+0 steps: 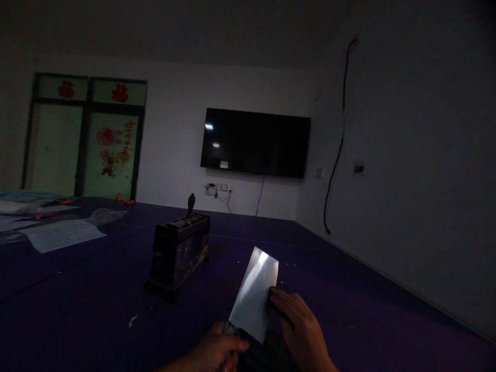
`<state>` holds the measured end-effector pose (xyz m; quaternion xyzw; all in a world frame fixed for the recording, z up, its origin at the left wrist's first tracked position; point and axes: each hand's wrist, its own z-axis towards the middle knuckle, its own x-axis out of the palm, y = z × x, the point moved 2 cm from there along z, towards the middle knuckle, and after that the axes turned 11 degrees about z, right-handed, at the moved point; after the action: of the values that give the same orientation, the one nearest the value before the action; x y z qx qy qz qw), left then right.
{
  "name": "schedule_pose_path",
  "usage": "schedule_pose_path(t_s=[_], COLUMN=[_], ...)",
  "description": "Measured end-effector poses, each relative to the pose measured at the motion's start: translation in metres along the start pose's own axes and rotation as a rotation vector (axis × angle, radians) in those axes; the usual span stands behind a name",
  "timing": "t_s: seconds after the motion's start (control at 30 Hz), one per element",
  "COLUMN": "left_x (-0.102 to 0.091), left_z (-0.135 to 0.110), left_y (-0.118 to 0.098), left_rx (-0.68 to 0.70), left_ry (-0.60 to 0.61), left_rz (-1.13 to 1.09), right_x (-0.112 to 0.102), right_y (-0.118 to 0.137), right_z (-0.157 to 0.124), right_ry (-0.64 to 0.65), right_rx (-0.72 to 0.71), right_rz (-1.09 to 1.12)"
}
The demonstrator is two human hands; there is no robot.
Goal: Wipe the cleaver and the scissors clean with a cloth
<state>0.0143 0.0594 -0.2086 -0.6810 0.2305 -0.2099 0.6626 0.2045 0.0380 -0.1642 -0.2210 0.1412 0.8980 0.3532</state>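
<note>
A cleaver with a broad, shiny blade tilts upward at the bottom centre. My left hand is wrapped around its handle, most of which is hidden by the fingers. My right hand is beside the blade's right edge, its fingers stretched toward the metal with the tips at or touching it; the thumb is out of sight. Left of the cleaver, a black knife block stands upright on the purple tabletop. One dark handle sticks up from its top.
Papers and clear plastic wrapping lie at the left. Small orange items sit near the table's far edge. White scraps dot the surface. A television hangs on the far wall; a cable runs down the right wall.
</note>
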Motion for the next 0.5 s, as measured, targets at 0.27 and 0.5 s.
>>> schedule_pose_path(t_s=[0.27,0.5], left_x=[-0.0027,-0.0006], left_z=[0.0033,0.0003], left_y=[0.0045,0.0025], left_rx=[0.023,0.029], left_ry=[0.018,-0.012], left_rz=[0.063,-0.007], right_x=[-0.0025,0.0039], right_y=[-0.0068,0.0013], right_z=[0.0013,-0.0033], right_ry=[-0.016,-0.007], right_rx=[0.041,-0.026], right_rz=[-0.068,-0.055])
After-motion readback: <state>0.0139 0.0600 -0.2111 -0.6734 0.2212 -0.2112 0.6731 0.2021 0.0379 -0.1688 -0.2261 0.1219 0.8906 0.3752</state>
